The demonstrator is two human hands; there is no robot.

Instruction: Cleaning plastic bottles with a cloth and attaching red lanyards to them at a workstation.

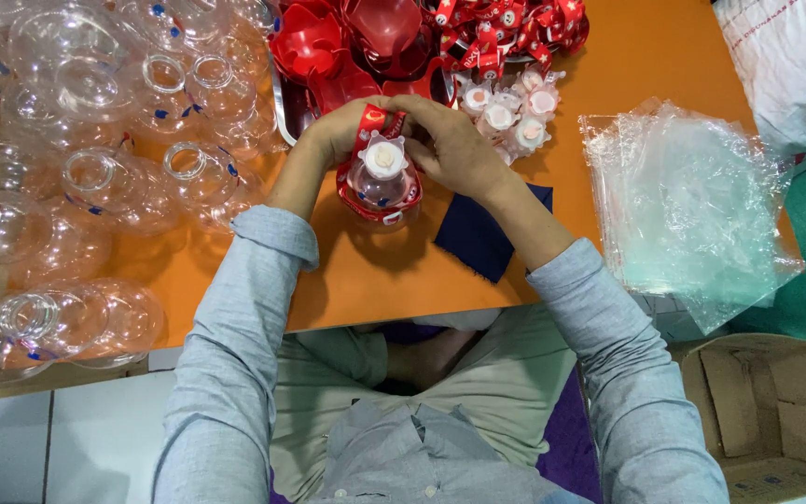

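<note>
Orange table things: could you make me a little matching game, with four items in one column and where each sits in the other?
Things:
1. clear plastic bottles
2. stack of clear bags
3. dark blue cloth
4. cardboard box

Places:
A. under the right forearm
B. on the floor, lower right
C. heaped at the table's left
D. at the table's right edge

Pairs: 1-C, 2-D, 3-A, 4-B

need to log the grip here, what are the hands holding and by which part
Both the left hand and right hand hold a clear bottle by its upper sides, fingers on its red strap.
</note>
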